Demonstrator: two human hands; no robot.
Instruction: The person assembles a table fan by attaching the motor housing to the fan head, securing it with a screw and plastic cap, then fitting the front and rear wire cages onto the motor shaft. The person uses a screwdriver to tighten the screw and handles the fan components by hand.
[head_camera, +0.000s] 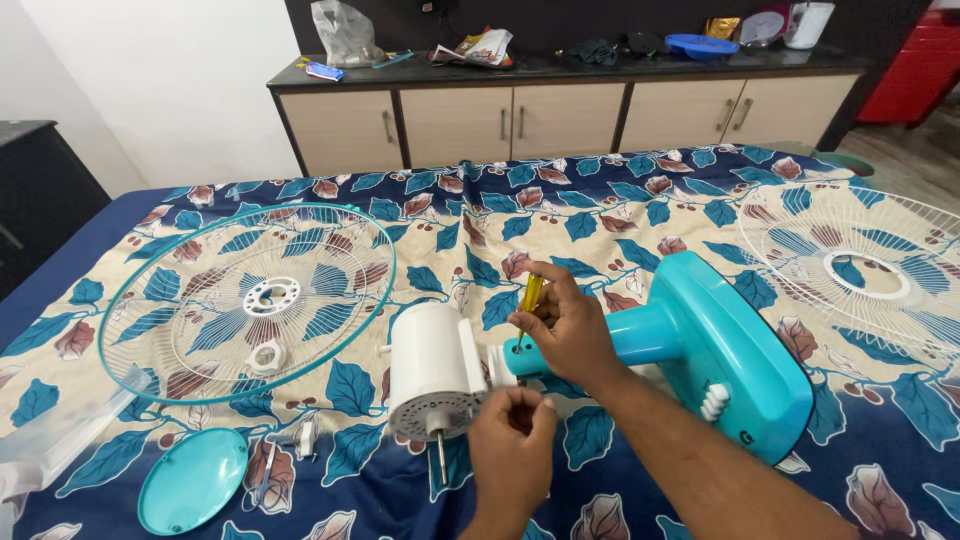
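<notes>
A table fan lies taken apart on a leaf-patterned bedsheet (600, 210). Its white motor housing (430, 365) points its shaft (441, 455) toward me and joins the teal stand and base (730, 355) at a neck. My right hand (565, 330) rests on that neck and grips a yellow-handled screwdriver (531, 295), tip down at the joint. My left hand (512, 440) is just below the joint, beside the motor, with fingers pinched together. Whether a small part sits between those fingers is hidden.
A wire guard with a teal rim (250, 208) lies at the left, with a white ring nut (266, 357) on it. A white wire guard (860, 265) lies at the right. A teal round cap (192, 480) sits at the near left. A cluttered cabinet (560, 115) stands behind.
</notes>
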